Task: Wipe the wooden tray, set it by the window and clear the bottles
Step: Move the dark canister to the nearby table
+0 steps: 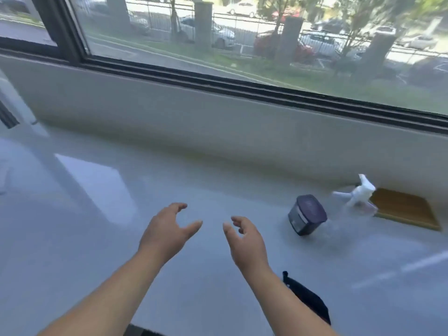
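Both hands are hovering empty over the glossy pale countertop [101, 238], the left hand [167, 230] and right hand [244, 241] each with fingers spread and loosely curled around nothing. The flat rectangular wooden tray [404, 209] is lying at three o'clock against the wall under the window [242, 44], touching the blurred white-headed clear spray bottle [358, 197], with the dark purple-lidded square jar [306, 214] nearer. Judged risk: a hurried reach rightward is likely toppling the light sprayer onto the tray.

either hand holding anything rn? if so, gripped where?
Nothing is held. Left hand and right hand both hover open and empty over the counter, apart from the spray bottle, dark jar and wooden tray.
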`<action>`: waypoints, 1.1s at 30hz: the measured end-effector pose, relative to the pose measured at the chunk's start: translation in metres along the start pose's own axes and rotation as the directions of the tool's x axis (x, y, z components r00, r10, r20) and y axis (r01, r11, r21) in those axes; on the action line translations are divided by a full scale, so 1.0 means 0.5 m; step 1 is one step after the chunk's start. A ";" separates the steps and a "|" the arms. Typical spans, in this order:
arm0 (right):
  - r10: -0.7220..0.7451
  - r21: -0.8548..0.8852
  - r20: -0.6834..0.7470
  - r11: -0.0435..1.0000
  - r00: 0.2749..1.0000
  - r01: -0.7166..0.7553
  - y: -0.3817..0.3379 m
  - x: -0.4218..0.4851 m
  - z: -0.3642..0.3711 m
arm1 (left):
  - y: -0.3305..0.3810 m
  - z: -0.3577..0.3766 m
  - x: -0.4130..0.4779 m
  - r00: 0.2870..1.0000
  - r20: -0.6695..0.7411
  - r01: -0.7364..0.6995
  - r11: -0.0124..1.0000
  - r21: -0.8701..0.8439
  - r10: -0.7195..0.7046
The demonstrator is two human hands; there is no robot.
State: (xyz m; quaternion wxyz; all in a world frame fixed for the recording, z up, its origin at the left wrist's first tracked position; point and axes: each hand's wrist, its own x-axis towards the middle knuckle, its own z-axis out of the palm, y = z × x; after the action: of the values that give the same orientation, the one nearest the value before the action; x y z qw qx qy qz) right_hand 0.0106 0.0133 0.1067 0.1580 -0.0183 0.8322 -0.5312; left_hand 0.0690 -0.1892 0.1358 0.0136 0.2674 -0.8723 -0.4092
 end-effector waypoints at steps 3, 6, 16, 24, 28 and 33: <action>0.089 0.066 -0.147 0.995 0.985 -0.080 0.079 0.041 -0.130 | 0.133 0.144 0.054 0.989 0.110 -0.104 0.994 0.030 0.100; 0.172 0.127 -0.314 0.982 0.934 -0.138 0.139 0.079 -0.230 | 0.239 0.269 0.090 0.966 0.203 -0.184 0.979 0.094 0.162; 0.445 0.299 -0.327 0.886 0.834 -0.356 0.283 0.185 -0.364 | 0.419 0.556 0.158 0.885 0.398 -0.375 0.876 0.302 0.241; 0.451 0.404 -0.173 0.843 0.876 -0.355 0.278 0.215 -0.337 | 0.420 0.582 0.188 0.884 0.373 -0.419 0.831 0.366 0.281; 0.429 0.437 -0.075 0.825 0.900 -0.357 0.220 0.229 -0.283 | 0.374 0.510 0.192 0.949 0.232 -0.288 0.891 0.351 0.215; 0.327 0.414 0.074 0.849 0.942 -0.327 0.091 0.223 -0.120 | 0.269 0.310 0.199 0.990 0.044 -0.138 0.924 0.357 0.131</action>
State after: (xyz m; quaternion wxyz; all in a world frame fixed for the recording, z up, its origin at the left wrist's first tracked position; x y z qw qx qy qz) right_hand -0.1059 0.0638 0.0620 0.2465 0.1579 0.6888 -0.6632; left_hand -0.1150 -0.0571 0.1103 -0.0161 0.2010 -0.9487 -0.2436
